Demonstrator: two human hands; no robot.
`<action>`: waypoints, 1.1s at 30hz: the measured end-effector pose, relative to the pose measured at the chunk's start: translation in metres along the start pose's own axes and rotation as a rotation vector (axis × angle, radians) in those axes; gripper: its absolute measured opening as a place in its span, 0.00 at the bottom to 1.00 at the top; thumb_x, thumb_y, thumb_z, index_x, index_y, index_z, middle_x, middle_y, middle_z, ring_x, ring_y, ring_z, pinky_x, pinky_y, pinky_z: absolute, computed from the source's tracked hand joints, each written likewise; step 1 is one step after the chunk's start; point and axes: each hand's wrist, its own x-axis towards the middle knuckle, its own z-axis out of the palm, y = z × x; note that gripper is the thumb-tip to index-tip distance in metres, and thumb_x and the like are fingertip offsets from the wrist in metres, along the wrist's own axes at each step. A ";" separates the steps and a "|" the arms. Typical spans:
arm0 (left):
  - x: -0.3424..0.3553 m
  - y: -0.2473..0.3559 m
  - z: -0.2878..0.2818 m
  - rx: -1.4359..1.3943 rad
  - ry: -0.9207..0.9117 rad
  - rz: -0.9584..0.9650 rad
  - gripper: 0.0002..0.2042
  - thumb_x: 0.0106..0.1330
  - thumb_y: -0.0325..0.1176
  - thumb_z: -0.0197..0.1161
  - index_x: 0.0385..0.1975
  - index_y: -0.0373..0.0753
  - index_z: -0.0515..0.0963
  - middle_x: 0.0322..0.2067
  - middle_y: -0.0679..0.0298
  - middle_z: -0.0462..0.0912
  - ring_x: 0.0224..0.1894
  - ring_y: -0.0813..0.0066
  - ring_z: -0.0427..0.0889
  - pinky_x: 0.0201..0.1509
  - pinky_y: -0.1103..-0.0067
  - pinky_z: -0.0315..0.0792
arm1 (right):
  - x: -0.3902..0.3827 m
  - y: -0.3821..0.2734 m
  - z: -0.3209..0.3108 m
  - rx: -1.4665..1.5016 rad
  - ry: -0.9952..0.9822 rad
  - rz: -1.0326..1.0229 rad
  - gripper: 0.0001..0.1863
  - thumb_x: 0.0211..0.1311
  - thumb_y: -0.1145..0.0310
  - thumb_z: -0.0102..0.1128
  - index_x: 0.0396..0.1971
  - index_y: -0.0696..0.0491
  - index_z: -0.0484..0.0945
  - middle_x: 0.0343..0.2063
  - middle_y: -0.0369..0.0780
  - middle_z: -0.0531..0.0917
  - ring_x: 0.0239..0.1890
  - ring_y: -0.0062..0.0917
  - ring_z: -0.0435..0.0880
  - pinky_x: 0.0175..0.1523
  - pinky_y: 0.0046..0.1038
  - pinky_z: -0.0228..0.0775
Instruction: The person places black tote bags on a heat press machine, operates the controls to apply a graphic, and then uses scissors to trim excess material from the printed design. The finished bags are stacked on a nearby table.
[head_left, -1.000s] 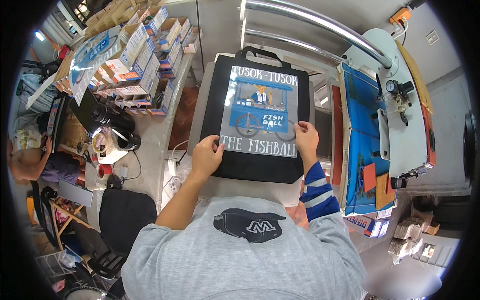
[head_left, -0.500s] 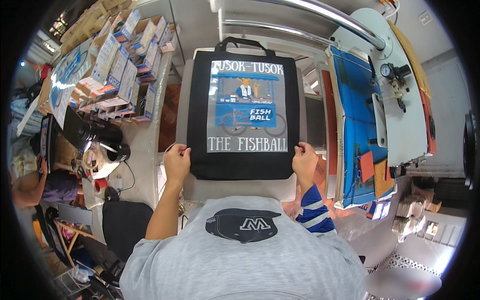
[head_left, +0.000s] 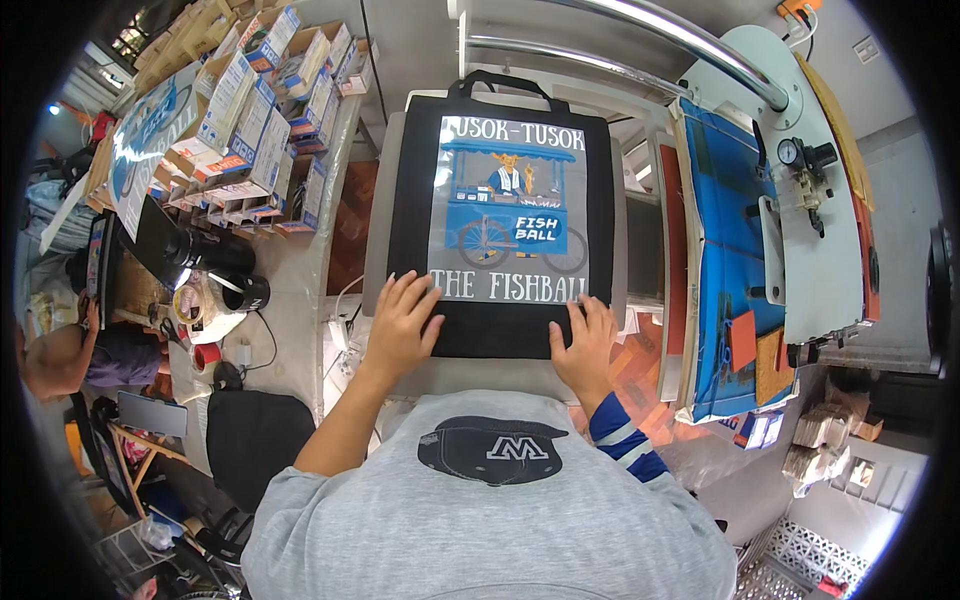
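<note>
A black tote bag (head_left: 480,325) lies flat on a pale padded board (head_left: 460,375), its two handles at the far end. On its front sits a glossy film sheet with a printed picture (head_left: 508,210) of a blue food cart with bicycle wheels. My left hand (head_left: 402,322) lies with spread fingers on the bag's near left part, fingertips by the film's lower left corner. My right hand (head_left: 586,340) rests at the near right part, fingers stretched out and thumb apart, touching the film's lower right corner. Neither hand grasps anything.
A machine with metal rails and a pressure gauge (head_left: 790,152) stands to the right, beside a blue framed panel (head_left: 735,260). Cardboard boxes (head_left: 235,125) fill the left table. Black chair (head_left: 258,450) stands near left. Another person's arm (head_left: 65,365) shows at far left.
Both hands have let go of the bag's side edges and moved inward onto its front, fingers spreading. The bag and surroundings appear slightly shifted right in view.
</note>
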 end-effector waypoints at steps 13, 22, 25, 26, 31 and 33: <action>-0.011 -0.012 0.015 -0.023 -0.030 -0.016 0.20 0.62 0.32 0.67 0.55 0.34 0.79 0.62 0.50 0.74 0.70 0.47 0.66 0.76 0.53 0.55 | -0.005 0.000 0.002 0.014 -0.027 -0.007 0.23 0.60 0.62 0.66 0.54 0.55 0.80 0.59 0.47 0.75 0.66 0.44 0.69 0.73 0.52 0.49; -0.012 -0.012 0.016 -0.043 -0.019 -0.025 0.19 0.61 0.30 0.68 0.54 0.36 0.80 0.64 0.51 0.73 0.70 0.47 0.65 0.76 0.53 0.55 | -0.007 0.006 0.005 0.053 0.006 -0.013 0.23 0.59 0.62 0.66 0.53 0.55 0.80 0.58 0.49 0.75 0.65 0.45 0.70 0.73 0.54 0.51; -0.013 -0.012 0.017 -0.037 -0.023 -0.024 0.20 0.61 0.29 0.68 0.54 0.36 0.80 0.64 0.51 0.73 0.71 0.47 0.65 0.76 0.53 0.55 | -0.007 0.007 0.005 0.056 0.007 -0.010 0.23 0.58 0.62 0.67 0.53 0.55 0.80 0.58 0.49 0.74 0.65 0.46 0.70 0.73 0.55 0.52; -0.012 -0.012 0.018 -0.041 -0.023 -0.022 0.20 0.61 0.29 0.67 0.55 0.36 0.80 0.64 0.51 0.73 0.70 0.47 0.66 0.76 0.53 0.54 | -0.007 0.008 0.004 0.057 0.008 -0.008 0.23 0.58 0.63 0.67 0.53 0.55 0.80 0.59 0.49 0.74 0.65 0.46 0.70 0.72 0.55 0.52; -0.012 -0.013 0.018 -0.054 -0.012 -0.016 0.20 0.60 0.28 0.67 0.54 0.35 0.80 0.63 0.50 0.74 0.70 0.47 0.66 0.76 0.53 0.55 | -0.006 0.006 0.004 0.073 0.021 -0.008 0.24 0.57 0.64 0.68 0.54 0.54 0.80 0.59 0.49 0.74 0.65 0.46 0.69 0.72 0.55 0.52; -0.012 -0.012 0.017 -0.056 -0.013 -0.017 0.20 0.60 0.28 0.68 0.54 0.35 0.80 0.63 0.50 0.74 0.70 0.47 0.66 0.76 0.53 0.55 | -0.006 0.005 0.004 0.077 0.028 -0.009 0.24 0.57 0.64 0.68 0.54 0.54 0.80 0.58 0.48 0.75 0.65 0.46 0.69 0.72 0.54 0.52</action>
